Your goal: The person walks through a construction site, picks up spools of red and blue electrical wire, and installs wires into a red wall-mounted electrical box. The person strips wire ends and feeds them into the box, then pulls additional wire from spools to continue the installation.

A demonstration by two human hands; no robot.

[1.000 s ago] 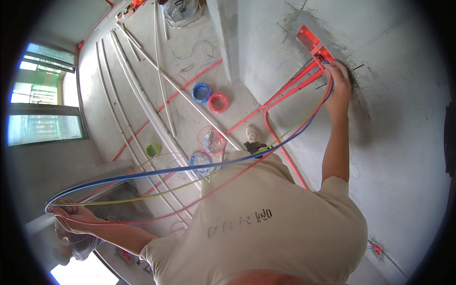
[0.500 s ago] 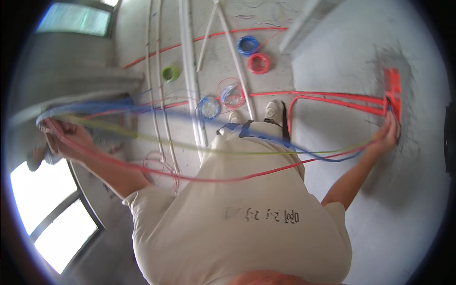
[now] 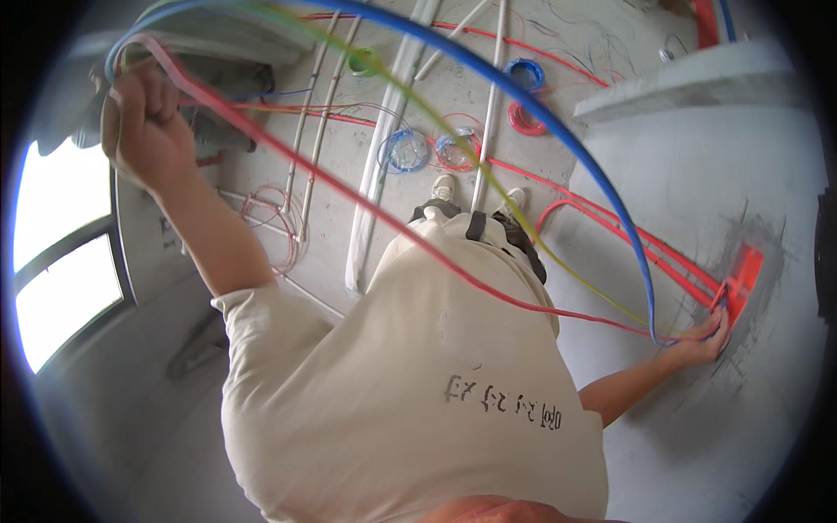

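My left hand [image 3: 144,122] is raised at the upper left, closed around a looped bundle of red wire [image 3: 375,209], blue wire [image 3: 602,179] and yellow-green wire [image 3: 493,183]. The wires arc across my front to my right hand [image 3: 702,340] at the lower right, whose fingers pinch their ends at an orange-red junction box [image 3: 748,266] set in the grey wall [image 3: 671,157], with patched plaster around it. Red conduits [image 3: 667,257] run into the box from the floor. The box's inside is mostly hidden by my fingers.
Coils of blue [image 3: 524,75], red [image 3: 527,120] and green wire [image 3: 362,63] lie on the concrete floor [image 3: 436,87] among long white pipes [image 3: 479,179] and red conduit. Loose wire loops [image 3: 266,218] sit left of my legs. A bright window [image 3: 61,244] is at far left.
My left hand has risen, lifting the wires into a higher arc. My right hand stays at the box, which appears lower in the picture as the view has turned.
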